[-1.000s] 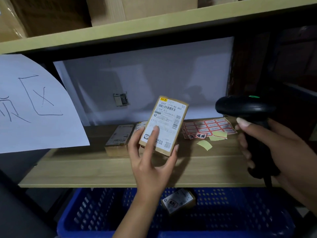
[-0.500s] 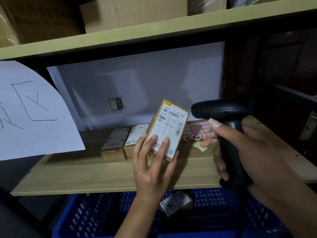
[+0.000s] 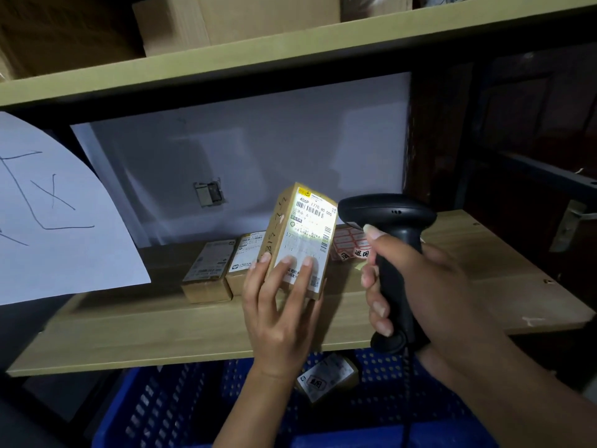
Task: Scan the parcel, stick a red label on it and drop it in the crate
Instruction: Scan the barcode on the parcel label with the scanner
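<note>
My left hand holds a small brown parcel upright above the wooden shelf, its white shipping label facing me. My right hand grips a black handheld scanner just right of the parcel, its head pointed at the label. A bright patch of light falls on the label's barcode area. A sheet of red labels lies on the shelf behind the scanner, partly hidden. The blue crate sits below the shelf with one labelled parcel in it.
Two more brown parcels lie side by side on the shelf, left of the held one. A white paper sign hangs at the left. Cardboard boxes stand on the upper shelf. The scanner's cord runs down over the crate.
My right hand has brought the scanner leftward, close to the parcel, and its light now shines on the label. The parcel has turned slightly, showing its left side.
</note>
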Available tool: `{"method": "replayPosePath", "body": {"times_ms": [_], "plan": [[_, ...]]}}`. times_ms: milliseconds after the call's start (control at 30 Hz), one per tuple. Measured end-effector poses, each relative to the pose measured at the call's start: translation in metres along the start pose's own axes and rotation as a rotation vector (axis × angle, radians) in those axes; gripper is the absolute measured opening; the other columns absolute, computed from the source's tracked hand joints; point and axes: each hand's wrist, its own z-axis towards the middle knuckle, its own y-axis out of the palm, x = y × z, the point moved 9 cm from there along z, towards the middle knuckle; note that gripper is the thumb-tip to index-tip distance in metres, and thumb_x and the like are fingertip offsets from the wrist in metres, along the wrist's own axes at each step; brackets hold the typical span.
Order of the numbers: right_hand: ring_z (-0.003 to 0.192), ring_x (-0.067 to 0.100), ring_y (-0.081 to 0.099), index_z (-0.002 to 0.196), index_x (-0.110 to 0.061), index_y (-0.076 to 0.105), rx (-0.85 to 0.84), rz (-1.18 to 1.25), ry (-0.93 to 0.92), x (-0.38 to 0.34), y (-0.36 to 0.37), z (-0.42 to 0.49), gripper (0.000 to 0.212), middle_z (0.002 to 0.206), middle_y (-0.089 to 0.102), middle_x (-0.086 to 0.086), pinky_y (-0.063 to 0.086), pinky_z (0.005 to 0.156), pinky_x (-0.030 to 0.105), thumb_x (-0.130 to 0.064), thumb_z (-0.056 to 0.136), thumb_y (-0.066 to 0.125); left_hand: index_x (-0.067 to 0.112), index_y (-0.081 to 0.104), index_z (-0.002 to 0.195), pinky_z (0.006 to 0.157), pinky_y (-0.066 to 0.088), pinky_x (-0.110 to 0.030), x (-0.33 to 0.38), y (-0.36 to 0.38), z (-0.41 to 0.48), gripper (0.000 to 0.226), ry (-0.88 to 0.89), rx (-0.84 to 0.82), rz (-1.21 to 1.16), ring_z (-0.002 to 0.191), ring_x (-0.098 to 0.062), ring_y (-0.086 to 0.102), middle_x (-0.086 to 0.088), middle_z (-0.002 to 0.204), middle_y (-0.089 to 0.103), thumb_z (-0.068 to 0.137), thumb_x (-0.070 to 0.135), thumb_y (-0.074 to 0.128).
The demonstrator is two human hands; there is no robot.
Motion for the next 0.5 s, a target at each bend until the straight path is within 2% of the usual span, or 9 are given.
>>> {"method": "replayPosePath", "body": {"times_ms": [167,333,500], "plan": [[0.034,0.016,0.045,0.088,-0.004,0.064,-0.010,0.018,-0.021,-0.004,0.004,0.001,0.031,0.063,0.062,0.008,0.037,0.035,0.024,-0.034,0.097,0.067,0.017,0.065,0.137,0.111,0.053,-0.061,-0.003,0.001,-0.002,0.054,0.010,-0.011,0.028,0.148,-0.027,0.040,-0.009,0.142,0.052,0.088,0.023,0.088],[0.032,0.015,0.042,0.088,-0.004,0.062,0.011,0.080,0.020,0.002,0.010,0.007,0.030,0.069,0.065,0.010,0.034,0.031,0.023,-0.032,0.097,0.067,0.017,0.067,0.134,0.102,0.057,-0.069,-0.002,-0.001,0.000,0.060,0.020,-0.004,0.020,0.147,-0.028,0.041,-0.009,0.140,0.053,0.080,0.019,0.093],[0.032,0.015,0.042,0.093,-0.004,0.060,0.006,0.124,0.038,0.010,0.015,0.012,0.026,0.069,0.062,0.012,0.034,0.032,0.022,-0.029,0.097,0.067,0.017,0.068,0.134,0.099,0.058,-0.068,0.002,-0.004,0.002,0.046,0.042,0.008,0.007,0.146,-0.027,0.042,-0.009,0.138,0.054,0.091,0.024,0.083]]}}
